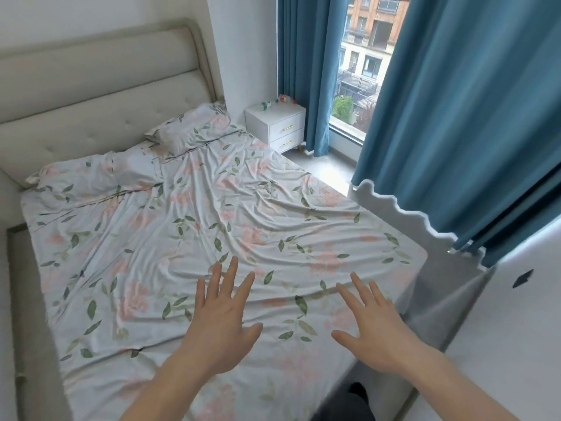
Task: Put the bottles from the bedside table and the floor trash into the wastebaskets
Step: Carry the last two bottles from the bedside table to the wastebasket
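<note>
Left hand (219, 322) and right hand (372, 325) spread flat, holding nothing, above bed (170, 226); two bottles (274, 102), apparently lying down, on distant bedside surface (280, 124).

Two plastic bottles lie on their sides on the tabletop of the white bedside table (274, 117), which has two drawers with gold handles and stands in the corner between bed and window. The green-labelled bottle (266, 105) rests near the middle of the top. The red-labelled bottle (285, 99) lies further back, by the curtain — a little apart from the first.
</note>
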The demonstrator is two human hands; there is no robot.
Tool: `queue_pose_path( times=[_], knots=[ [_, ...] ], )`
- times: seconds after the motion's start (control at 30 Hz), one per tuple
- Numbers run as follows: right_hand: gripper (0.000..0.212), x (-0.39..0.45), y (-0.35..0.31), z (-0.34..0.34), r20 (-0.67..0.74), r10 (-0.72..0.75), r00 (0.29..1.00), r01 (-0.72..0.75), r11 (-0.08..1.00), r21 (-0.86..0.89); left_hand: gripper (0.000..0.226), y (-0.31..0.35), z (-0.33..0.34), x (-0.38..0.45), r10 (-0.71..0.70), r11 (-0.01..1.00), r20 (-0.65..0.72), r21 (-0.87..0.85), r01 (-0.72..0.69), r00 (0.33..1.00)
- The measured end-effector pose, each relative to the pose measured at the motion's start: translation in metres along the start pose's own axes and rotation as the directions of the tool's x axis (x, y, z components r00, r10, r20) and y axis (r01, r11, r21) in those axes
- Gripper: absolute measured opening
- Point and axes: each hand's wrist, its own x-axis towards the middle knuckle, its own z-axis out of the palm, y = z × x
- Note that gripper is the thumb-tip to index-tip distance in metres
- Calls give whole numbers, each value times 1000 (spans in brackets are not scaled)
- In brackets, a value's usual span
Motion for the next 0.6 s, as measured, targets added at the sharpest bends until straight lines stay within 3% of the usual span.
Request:
queue_pose_path(
  times=[0.2, 0.4, 0.6],
  knots=[
    [88, 72, 78, -46, 5, -54, 999, 54, 998, 28, 88, 64, 3, 86, -72, 996, 20, 49, 71, 997],
    [88, 136, 194, -111, 68, -116, 991, 118, 993, -28, 89, 172, 1, 189, -146, 989, 57, -6, 147, 988],
    [87, 179, 285, -186, 54, -149, 987, 152, 987, -48, 89, 255, -33, 260, -176, 984, -1, -42, 176, 984]
  ],
)
